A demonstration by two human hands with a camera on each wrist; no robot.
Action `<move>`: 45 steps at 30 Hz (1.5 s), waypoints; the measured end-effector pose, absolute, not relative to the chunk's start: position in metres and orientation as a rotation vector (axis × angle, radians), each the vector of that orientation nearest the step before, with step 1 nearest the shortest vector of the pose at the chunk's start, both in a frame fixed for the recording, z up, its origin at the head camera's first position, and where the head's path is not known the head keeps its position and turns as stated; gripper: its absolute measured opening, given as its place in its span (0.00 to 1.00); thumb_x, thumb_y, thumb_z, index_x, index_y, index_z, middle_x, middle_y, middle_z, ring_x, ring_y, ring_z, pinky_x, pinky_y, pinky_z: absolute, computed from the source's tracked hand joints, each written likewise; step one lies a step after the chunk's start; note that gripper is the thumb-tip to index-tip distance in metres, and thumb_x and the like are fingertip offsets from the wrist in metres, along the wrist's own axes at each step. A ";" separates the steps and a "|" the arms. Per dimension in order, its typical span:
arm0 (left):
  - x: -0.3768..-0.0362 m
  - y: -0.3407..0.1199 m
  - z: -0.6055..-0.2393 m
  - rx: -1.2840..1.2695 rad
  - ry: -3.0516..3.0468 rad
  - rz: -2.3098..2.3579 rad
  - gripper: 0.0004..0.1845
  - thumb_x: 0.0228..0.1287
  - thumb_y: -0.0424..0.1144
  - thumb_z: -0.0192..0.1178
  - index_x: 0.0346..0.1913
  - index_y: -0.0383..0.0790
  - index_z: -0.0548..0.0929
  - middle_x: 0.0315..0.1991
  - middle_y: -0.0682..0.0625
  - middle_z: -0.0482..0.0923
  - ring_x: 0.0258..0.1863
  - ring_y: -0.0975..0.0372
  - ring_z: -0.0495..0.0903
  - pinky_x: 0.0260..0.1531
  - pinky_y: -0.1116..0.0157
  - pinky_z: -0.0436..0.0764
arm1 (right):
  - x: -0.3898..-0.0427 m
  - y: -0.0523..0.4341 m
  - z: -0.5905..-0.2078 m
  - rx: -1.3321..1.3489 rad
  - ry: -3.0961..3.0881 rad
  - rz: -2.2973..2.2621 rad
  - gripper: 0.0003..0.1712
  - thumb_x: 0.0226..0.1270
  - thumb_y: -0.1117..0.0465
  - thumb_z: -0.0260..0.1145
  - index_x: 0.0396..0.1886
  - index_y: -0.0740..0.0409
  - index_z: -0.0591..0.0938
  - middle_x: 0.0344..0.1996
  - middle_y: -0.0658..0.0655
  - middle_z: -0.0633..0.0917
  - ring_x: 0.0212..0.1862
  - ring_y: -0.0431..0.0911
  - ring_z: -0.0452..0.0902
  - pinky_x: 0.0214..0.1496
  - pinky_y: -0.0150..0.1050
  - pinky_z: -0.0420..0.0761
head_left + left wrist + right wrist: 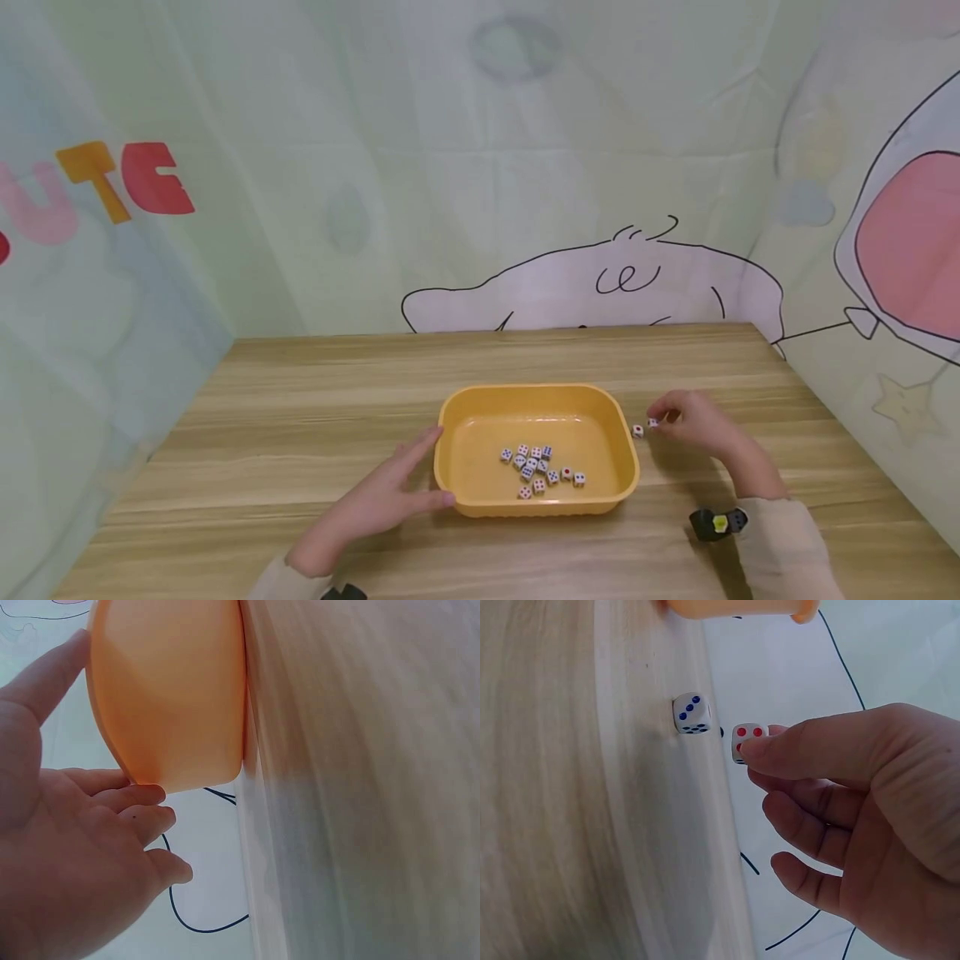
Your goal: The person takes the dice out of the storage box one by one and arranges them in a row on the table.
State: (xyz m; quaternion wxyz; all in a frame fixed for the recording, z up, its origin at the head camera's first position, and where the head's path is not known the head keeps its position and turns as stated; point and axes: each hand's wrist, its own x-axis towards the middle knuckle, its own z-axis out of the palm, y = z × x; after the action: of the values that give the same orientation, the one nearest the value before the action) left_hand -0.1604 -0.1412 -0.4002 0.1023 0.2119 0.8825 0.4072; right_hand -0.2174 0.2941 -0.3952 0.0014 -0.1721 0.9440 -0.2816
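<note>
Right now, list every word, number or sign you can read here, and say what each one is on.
"UTE": large pink, orange and red letters on the backdrop cloth at left, cut off by the frame edge.
Dice in the yellow tray: pips only, too small to count.
Die on the table: blue pips, three on one face.
Wrist device: no readable label.

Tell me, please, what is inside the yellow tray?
Inside the yellow tray lies a cluster of small white dice with red and blue pips, near its front wall. Whether more dice hide beneath the cluster cannot be seen.
</note>
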 end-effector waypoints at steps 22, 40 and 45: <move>-0.157 -0.141 -0.399 0.596 2.588 1.208 0.49 0.57 0.53 0.68 0.75 0.39 0.55 0.75 0.39 0.50 0.73 0.36 0.42 0.68 0.38 0.41 | -0.219 0.297 -0.415 -0.561 2.933 -0.893 0.06 0.51 0.72 0.69 0.32 0.66 0.85 0.27 0.53 0.83 0.31 0.41 0.74 0.31 0.34 0.77; -0.158 -0.140 -0.400 0.627 2.598 1.203 0.49 0.57 0.53 0.68 0.75 0.37 0.55 0.75 0.39 0.51 0.73 0.40 0.46 0.70 0.42 0.40 | -0.218 0.299 -0.405 -0.440 2.916 -1.003 0.11 0.57 0.69 0.68 0.40 0.70 0.84 0.34 0.59 0.85 0.35 0.45 0.75 0.35 0.37 0.78; -0.160 -0.141 -0.400 0.611 2.604 1.198 0.50 0.56 0.54 0.68 0.75 0.39 0.55 0.75 0.40 0.50 0.73 0.38 0.44 0.70 0.41 0.41 | -0.215 0.285 -0.388 -0.443 2.960 -1.090 0.14 0.62 0.64 0.68 0.46 0.67 0.83 0.38 0.58 0.85 0.39 0.46 0.77 0.40 0.37 0.80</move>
State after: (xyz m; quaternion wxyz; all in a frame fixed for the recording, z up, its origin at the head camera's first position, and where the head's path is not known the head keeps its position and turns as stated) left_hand -0.1595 -0.1406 -0.4000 0.1050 0.2074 0.8836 0.4065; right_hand -0.2150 0.2854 -0.3878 -0.0219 -0.1391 0.9290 -0.3421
